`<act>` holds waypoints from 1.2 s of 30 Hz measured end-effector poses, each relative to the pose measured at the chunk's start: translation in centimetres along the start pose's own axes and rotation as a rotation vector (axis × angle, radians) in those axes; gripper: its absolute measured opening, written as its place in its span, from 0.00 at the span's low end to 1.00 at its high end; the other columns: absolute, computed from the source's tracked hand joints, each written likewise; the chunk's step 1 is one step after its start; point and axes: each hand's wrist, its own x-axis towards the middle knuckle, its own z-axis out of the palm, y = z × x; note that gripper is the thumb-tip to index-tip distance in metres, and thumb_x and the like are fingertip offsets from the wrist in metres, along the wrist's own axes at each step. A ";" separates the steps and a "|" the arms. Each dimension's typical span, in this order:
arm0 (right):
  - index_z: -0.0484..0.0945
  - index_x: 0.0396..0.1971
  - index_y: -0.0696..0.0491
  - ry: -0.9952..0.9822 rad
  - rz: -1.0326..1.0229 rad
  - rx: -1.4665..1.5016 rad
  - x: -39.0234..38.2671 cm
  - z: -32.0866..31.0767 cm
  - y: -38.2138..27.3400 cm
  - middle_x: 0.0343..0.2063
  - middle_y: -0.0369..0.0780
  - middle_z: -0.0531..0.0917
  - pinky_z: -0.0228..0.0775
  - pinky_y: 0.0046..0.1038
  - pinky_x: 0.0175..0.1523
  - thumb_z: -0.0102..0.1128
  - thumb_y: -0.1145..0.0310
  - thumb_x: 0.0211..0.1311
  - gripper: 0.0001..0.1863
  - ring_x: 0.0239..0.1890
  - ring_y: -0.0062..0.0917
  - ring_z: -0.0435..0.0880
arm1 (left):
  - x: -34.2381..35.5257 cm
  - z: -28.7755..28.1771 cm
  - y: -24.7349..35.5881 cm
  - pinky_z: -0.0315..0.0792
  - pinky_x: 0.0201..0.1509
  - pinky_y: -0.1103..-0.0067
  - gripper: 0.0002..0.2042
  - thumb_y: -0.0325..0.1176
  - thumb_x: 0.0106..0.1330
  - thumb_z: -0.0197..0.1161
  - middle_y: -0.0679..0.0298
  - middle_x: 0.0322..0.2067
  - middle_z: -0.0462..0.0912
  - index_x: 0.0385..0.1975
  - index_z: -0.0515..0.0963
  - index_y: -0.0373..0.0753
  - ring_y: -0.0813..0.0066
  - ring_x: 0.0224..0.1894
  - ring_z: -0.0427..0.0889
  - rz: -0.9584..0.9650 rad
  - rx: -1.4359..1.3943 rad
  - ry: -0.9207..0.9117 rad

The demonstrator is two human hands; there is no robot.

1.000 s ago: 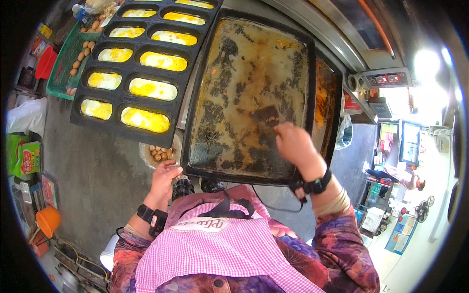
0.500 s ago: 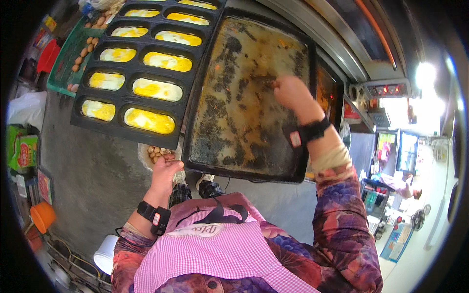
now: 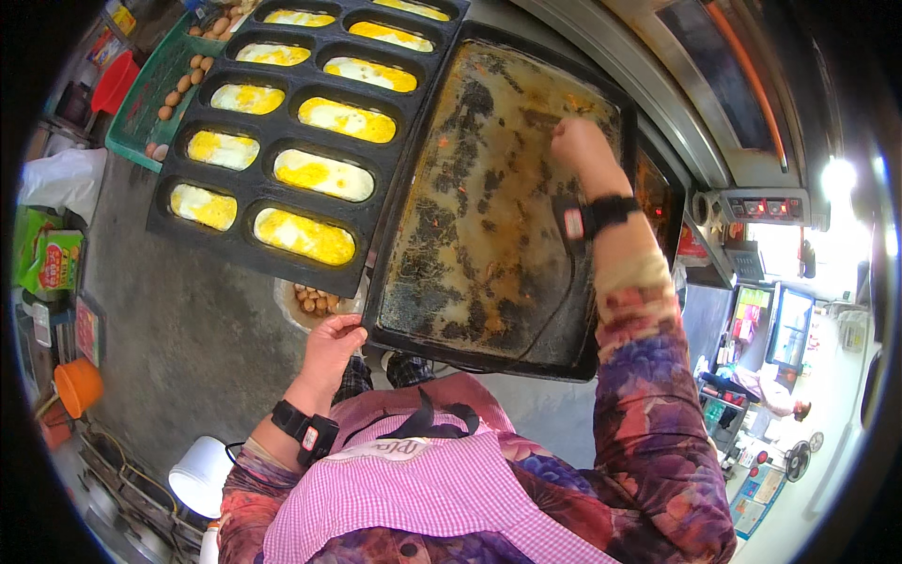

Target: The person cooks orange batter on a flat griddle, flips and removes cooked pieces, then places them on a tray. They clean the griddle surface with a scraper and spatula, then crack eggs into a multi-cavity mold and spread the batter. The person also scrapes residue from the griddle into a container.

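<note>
A large dark-rimmed baking tray (image 3: 470,235), its base greasy and stained with scattered crumbs, lies before me. My right hand (image 3: 581,146) is closed over its far right part. From the fingers a dark brown flat tool (image 3: 540,119) sticks out to the left, low against the tray; its exact kind is hard to tell. My left hand (image 3: 336,340) pinches the tray's near left corner. Left of the tray stands a black mold pan (image 3: 268,160) with oval wells. White and yellow egg (image 3: 305,235) fills the visible wells.
Under the mold pan's near edge is a bowl of eggshells (image 3: 315,299). A green crate (image 3: 141,132) with brown eggs (image 3: 178,89) stands at the far left. White bucket (image 3: 202,475) and orange pot (image 3: 77,387) sit lower left. Oven panel (image 3: 766,207) is at right.
My right hand has moved farther up the tray with the dark tool. The left hand stays at the tray's corner. The whole view has shifted slightly, and a thin cable now hangs over the tray.
</note>
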 end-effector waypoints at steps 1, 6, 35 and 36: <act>0.81 0.40 0.53 0.026 -0.086 0.028 -1.5 0.5 -0.4 0.41 0.48 0.81 0.73 0.38 0.49 0.52 0.70 0.51 0.15 0.43 0.42 0.80 | 0.0 -0.1 -0.2 0.71 0.38 0.85 0.10 0.22 0.57 0.62 0.68 0.32 0.80 0.40 0.77 0.32 0.84 0.32 0.76 0.007 -0.021 -0.003; 0.81 0.38 0.55 0.041 -0.086 0.038 0.0 0.2 -4.6 0.39 0.49 0.82 0.72 0.40 0.49 0.53 0.68 0.52 0.14 0.43 0.44 0.80 | 0.4 -0.5 -0.8 0.70 0.36 0.86 0.10 0.22 0.58 0.63 0.68 0.32 0.80 0.40 0.77 0.33 0.85 0.31 0.75 -0.022 -0.041 -0.030; 0.82 0.38 0.57 -0.094 -0.155 -0.171 7.5 -0.1 -9.6 0.44 0.52 0.79 0.72 0.36 0.52 0.55 0.68 0.52 0.15 0.47 0.42 0.79 | 0.8 -1.1 -1.0 0.72 0.43 0.84 0.11 0.19 0.55 0.64 0.69 0.34 0.79 0.39 0.77 0.33 0.83 0.36 0.76 -0.050 -0.092 -0.104; 0.82 0.38 0.58 -0.127 -0.212 -0.135 6.3 -0.3 -9.2 0.43 0.52 0.79 0.72 0.36 0.52 0.55 0.68 0.52 0.15 0.47 0.43 0.79 | 0.8 -1.1 -1.0 0.72 0.43 0.84 0.11 0.19 0.55 0.64 0.69 0.34 0.79 0.39 0.77 0.33 0.83 0.36 0.76 -0.057 -0.088 -0.110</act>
